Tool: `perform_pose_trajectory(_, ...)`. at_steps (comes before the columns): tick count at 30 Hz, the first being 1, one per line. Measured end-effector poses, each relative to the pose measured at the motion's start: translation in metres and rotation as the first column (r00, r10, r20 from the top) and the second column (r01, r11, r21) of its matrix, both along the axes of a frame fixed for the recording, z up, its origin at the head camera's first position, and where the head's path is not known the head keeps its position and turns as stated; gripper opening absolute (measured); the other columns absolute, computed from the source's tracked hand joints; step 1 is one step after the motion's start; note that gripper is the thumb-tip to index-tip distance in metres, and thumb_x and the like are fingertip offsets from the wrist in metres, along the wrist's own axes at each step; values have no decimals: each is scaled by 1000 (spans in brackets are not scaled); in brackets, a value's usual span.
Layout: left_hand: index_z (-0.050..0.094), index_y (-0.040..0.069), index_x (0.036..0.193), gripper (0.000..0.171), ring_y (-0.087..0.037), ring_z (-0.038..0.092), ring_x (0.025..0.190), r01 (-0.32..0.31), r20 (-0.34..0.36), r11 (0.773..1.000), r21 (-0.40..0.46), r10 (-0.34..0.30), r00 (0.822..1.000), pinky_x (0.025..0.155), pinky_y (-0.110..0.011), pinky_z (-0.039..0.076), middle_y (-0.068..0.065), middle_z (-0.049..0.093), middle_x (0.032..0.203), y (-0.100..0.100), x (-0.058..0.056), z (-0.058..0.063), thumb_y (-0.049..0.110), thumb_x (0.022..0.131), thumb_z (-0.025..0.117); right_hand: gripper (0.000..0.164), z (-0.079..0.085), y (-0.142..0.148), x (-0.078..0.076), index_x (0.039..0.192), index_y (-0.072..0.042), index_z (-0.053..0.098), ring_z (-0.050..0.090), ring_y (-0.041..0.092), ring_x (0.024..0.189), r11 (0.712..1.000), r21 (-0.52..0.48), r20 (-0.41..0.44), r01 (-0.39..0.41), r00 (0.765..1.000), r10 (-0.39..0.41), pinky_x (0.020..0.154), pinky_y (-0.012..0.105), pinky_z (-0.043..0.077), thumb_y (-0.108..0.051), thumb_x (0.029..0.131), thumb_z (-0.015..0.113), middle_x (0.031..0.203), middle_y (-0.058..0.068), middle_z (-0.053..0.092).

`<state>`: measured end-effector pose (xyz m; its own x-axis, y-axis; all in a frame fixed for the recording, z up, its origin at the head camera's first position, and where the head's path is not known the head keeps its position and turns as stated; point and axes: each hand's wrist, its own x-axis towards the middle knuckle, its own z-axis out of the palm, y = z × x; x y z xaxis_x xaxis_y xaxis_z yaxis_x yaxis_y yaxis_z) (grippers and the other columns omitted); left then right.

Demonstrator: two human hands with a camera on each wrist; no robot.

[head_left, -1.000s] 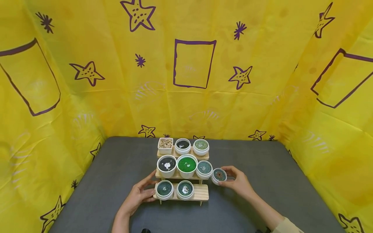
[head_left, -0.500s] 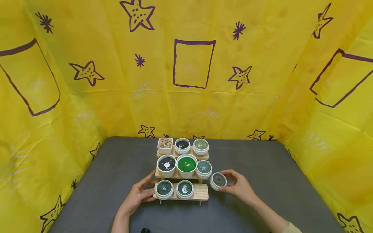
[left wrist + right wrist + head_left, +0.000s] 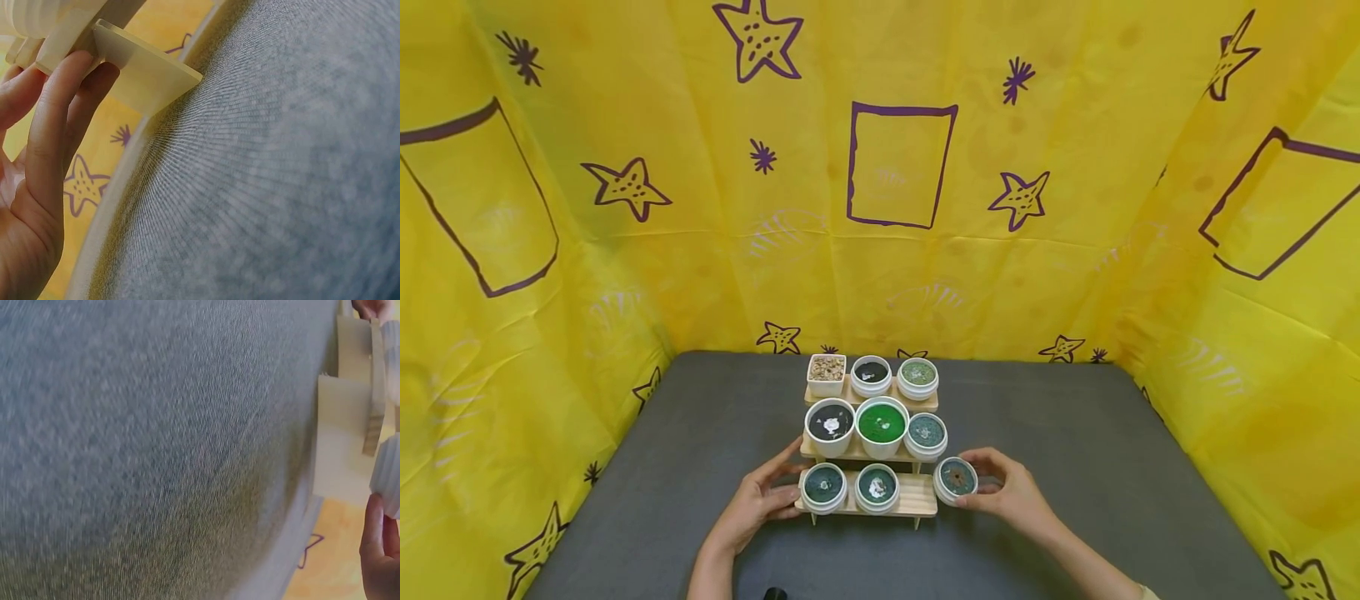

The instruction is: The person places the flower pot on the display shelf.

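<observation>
My right hand (image 3: 1009, 492) grips a small white pot (image 3: 957, 481) with a dark teal top and a brown centre, just off the right end of the lowest step of a wooden tiered stand (image 3: 919, 495). In the right wrist view, thumb and fingers hold the side of this ribbed pot (image 3: 389, 475), raised off the table near the step's end. My left hand (image 3: 760, 502) holds the left end of the lowest step; the left wrist view shows its fingers (image 3: 53, 119) against the wood. Two pots with dark teal tops, left (image 3: 823, 487) and middle (image 3: 877, 488), stand on that step.
The middle step bears a dark-topped pot (image 3: 831, 426), a bright green one (image 3: 882, 427) and a teal one (image 3: 927, 435). On the top step are a square pot of pebbles (image 3: 827, 374) and two round pots. Yellow patterned cloth (image 3: 895, 283) encloses the grey table (image 3: 1075, 433).
My right hand has brought its pot down towards the front and slightly left, from beside the middle step to beside the lowest. The left hand and stand have stayed put.
</observation>
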<state>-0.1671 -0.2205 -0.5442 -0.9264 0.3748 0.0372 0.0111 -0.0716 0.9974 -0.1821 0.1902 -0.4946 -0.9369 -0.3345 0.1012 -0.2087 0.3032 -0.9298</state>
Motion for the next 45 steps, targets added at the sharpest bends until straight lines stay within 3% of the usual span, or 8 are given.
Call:
perform_pose_trajectory(17, 21, 16, 158, 75, -6, 70, 102, -1, 1, 1000, 8, 1, 1000, 72, -24, 60, 14, 60, 122, -1, 1, 0, 4, 96, 60, 56, -6, -19, 8, 120, 2, 61, 65, 2, 93, 997, -56, 1, -51, 999, 51, 79, 24, 60, -11, 73, 87, 115, 27, 66)
perform_pose_trajectory(29, 22, 16, 158, 74, -7, 69, 104, -26, 13, 1000, -16, 26, 1000, 73, -25, 61, 14, 60, 121, 0, 2, 1, 7, 95, 61, 59, -10, -34, 12, 123, 1, 61, 65, 6, 99, 995, -104, 62, 4, 998, 2, 81, 21, 58, -11, 71, 88, 120, 26, 63)
perform_pose_trajectory(45, 21, 14, 158, 73, -7, 70, 104, -18, 8, 1000, -20, 18, 1000, 75, -27, 61, 12, 59, 121, 1, 1, 3, 7, 96, 60, 57, -13, -43, 12, 121, 2, 60, 65, 6, 101, 991, -136, 30, 15, 999, -11, 82, 21, 58, -8, 72, 87, 120, 27, 63)
